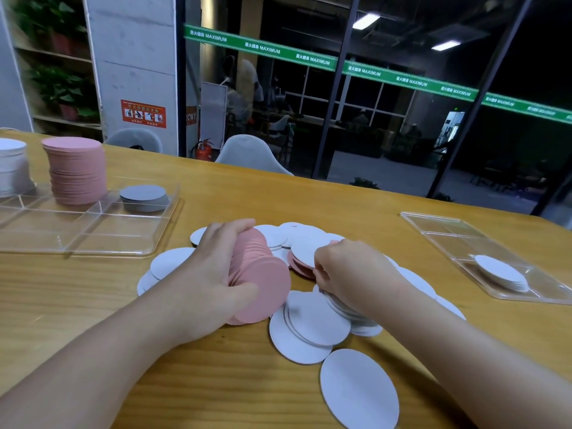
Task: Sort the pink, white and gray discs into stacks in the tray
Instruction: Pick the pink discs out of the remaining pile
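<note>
Forearms enter from 6 and 7 o'clock, both bare, angled toward the middle of the wooden counter (216, 382). Left hand (213, 274) is palm-right, wrist bent, fingers (235, 226) over the top and thumb underneath, clamped on a thick bundle of round pink discs (263, 274) held on edge, leaning toward 3 o'clock. Right hand (349, 270) is knuckles-up, curled, fingertips (320, 274) pinched together on the rim of a loose pink disc (301, 269) lying partly under a white one; pinch looks closed, contact mostly hidden by the knuckles.

Loose pile of flat round white discs (312, 320) spreads around and under both hands, from 9 to 5 o'clock of them, one big white disc (359, 391) alone at 5 o'clock.

Clear plastic divided tray (102, 239) at 10 o'clock holds a tall pink disc stack (75, 170), a low gray disc stack (144, 196) just right of it in the next compartment, and a white disc stack (12, 165) at the left frame edge. Second clear tray (439, 224) at 3 o'clock holds a short white stack (501, 274).
</note>
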`<state>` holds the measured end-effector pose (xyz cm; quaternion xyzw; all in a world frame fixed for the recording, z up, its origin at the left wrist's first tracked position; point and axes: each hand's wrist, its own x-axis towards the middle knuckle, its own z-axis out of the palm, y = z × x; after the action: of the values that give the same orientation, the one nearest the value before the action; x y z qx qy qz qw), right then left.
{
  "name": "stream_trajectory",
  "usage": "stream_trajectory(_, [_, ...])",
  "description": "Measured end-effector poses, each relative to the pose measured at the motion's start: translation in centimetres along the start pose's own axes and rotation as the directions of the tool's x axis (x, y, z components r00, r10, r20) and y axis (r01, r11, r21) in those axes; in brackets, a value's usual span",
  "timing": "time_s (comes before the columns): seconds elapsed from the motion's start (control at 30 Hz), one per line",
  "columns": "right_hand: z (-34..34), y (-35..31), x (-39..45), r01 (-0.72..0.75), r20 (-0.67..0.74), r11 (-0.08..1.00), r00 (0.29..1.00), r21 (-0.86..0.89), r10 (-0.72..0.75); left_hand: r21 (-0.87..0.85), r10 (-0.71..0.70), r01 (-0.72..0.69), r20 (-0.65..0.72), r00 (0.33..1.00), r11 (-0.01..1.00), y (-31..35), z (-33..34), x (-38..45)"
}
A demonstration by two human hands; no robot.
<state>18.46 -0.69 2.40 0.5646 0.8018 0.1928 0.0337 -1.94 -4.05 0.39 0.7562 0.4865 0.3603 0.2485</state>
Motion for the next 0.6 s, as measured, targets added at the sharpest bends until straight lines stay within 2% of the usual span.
stream_trajectory(0.07, [0.3, 0.1, -0.4, -0.015, -0.041, 0.999, 0.999, -0.040, 0.014, -0.005, -0.006, 0.006, 0.002, 1.000, 1.000, 0.0, 0.0, 0.0])
stream_trajectory(0.17, [0.5, 0.4, -0.8, -0.072, -0.103, 0.997, 0.992, 0.017, 0.073, -0.003, -0.005, 0.005, 0.002, 1.000, 1.000, 0.0, -0.1, 0.0])
stream_trajectory(0.27, [0.2, 1.0, -0.7, -0.055, -0.263, 0.998, 0.963, 0.023, 0.059, -0.003, -0.005, 0.005, 0.002, 1.000, 1.000, -0.1, 0.0, 0.1])
stream_trajectory(0.4, [-0.2, 2.5, -1.1, -0.118, -0.174, 0.917, 0.965, 0.380, 0.196, -0.018, -0.011, 0.011, -0.005, 1.000, 1.000, -0.2, 0.1, 0.2])
stream_trajectory(0.5, [-0.2, 3.1, -1.6, -0.037, -0.242, 0.770, 0.938, 0.638, 0.246, -0.025, -0.018, 0.018, -0.008, 1.000, 1.000, -0.2, 0.1, 0.2])
stream_trajectory(0.6, [-0.2, 3.4, -1.8, 0.000, -0.204, 0.618, 0.944, 0.786, 0.259, -0.026, -0.028, 0.027, -0.016, 0.999, 0.999, -0.3, 0.0, 0.3])
